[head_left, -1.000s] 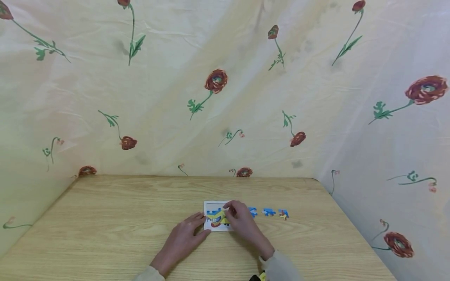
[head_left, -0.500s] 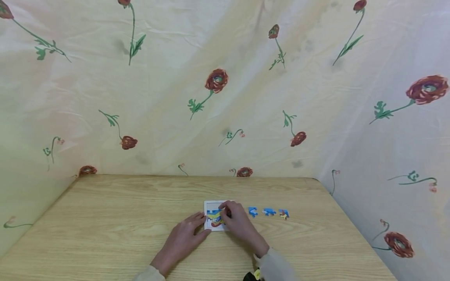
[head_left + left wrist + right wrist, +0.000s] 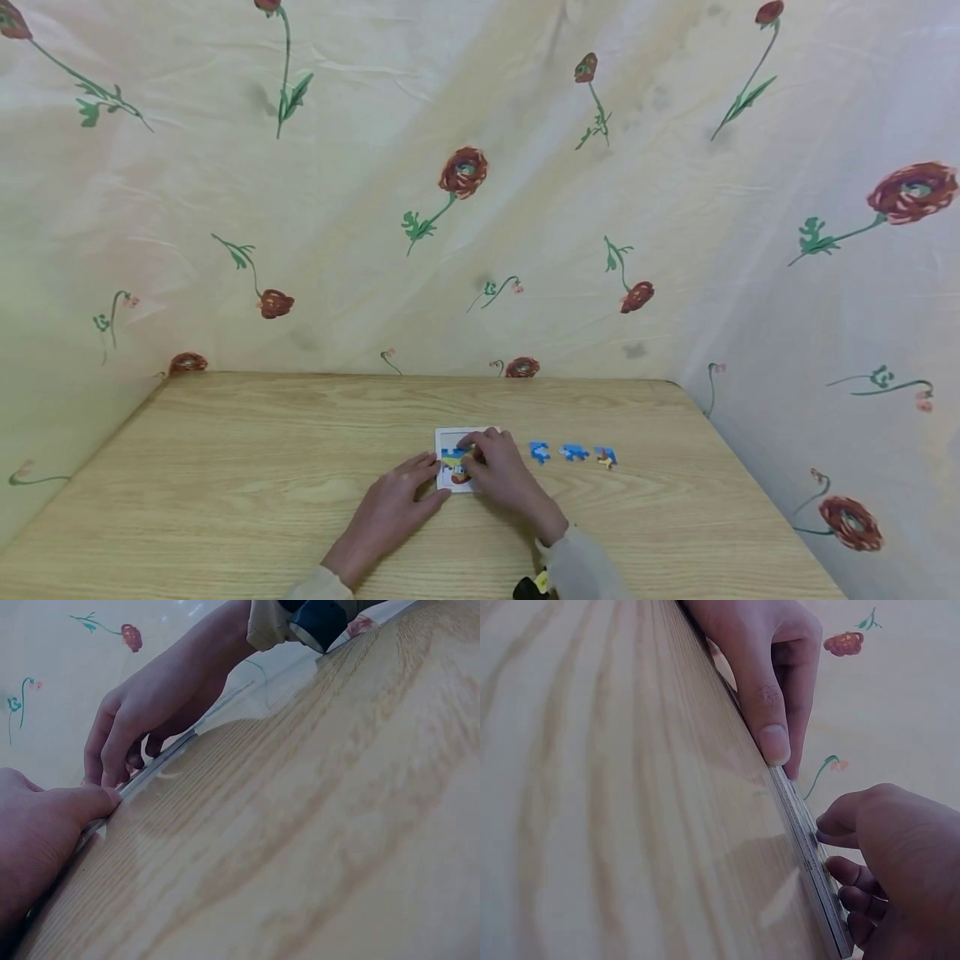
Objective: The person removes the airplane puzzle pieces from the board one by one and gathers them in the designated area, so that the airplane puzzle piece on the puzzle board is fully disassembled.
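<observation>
A small jigsaw puzzle in a white frame (image 3: pixel 442 434) lies on the table, showing a yellow and blue picture. My left hand (image 3: pixel 397 502) rests at the frame's left side, fingers along the edge and thumb at the near left corner. In the right wrist view the left thumb (image 3: pixel 775 742) touches the frame's rim. My right hand (image 3: pixel 498 471) is over the puzzle, hiding its right part. The right thumb and forefinger reach down to the picture, the other fingers (image 3: pixel 859 900) bent; I cannot tell whether they pinch a puzzle piece.
To the right of the frame lie three loose blue puzzle pieces, a near one (image 3: pixel 539 452), a middle one (image 3: pixel 573 452) and a far one (image 3: pixel 605 457). The wooden table (image 3: pixel 300 433) meets a flowered cloth (image 3: pixel 337 208) behind. A black and yellow object (image 3: pixel 531 587) shows by the right sleeve.
My right hand has slid left across the puzzle, uncovering the nearest loose piece and the table beside the frame. The left hand, the frame and the loose pieces have stayed put.
</observation>
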The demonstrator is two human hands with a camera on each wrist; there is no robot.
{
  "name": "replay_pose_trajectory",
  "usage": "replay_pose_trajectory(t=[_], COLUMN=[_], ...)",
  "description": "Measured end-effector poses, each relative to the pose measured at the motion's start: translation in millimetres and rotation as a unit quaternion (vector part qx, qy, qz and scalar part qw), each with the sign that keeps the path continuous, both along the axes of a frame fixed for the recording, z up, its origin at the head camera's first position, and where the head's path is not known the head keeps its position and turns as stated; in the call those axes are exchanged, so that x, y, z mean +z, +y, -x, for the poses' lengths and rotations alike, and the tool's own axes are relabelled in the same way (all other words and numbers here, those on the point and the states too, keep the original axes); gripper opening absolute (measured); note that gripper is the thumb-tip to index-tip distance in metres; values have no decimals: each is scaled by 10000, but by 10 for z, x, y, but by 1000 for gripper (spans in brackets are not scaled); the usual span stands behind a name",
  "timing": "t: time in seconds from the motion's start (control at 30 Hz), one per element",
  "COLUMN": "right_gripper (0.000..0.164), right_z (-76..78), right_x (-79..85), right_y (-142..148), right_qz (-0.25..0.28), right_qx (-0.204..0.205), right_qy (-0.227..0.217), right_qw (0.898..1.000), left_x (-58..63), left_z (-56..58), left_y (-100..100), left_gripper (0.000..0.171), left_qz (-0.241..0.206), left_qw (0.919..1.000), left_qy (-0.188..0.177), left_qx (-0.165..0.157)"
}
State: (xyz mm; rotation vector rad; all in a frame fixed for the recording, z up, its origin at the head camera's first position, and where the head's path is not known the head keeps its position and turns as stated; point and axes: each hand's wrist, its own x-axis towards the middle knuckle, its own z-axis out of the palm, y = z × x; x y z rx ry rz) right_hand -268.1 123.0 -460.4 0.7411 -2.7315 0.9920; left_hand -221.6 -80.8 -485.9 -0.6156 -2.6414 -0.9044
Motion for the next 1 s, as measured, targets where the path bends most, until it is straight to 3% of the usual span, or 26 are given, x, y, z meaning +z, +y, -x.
replay_pose_trajectory(t=[1.0], right_gripper=[14], right_z=[-14], right_x=[11], right_y=[-53], right_qz=[-222], right_qx=[-153], right_qy=[-187], right_qw=[9995], left_x=[-32], left_z=[26], left_y=[8], left_gripper=[44], left_qz=[-18], left_qw=[10000], left_qy=[14], left_qx=[12])
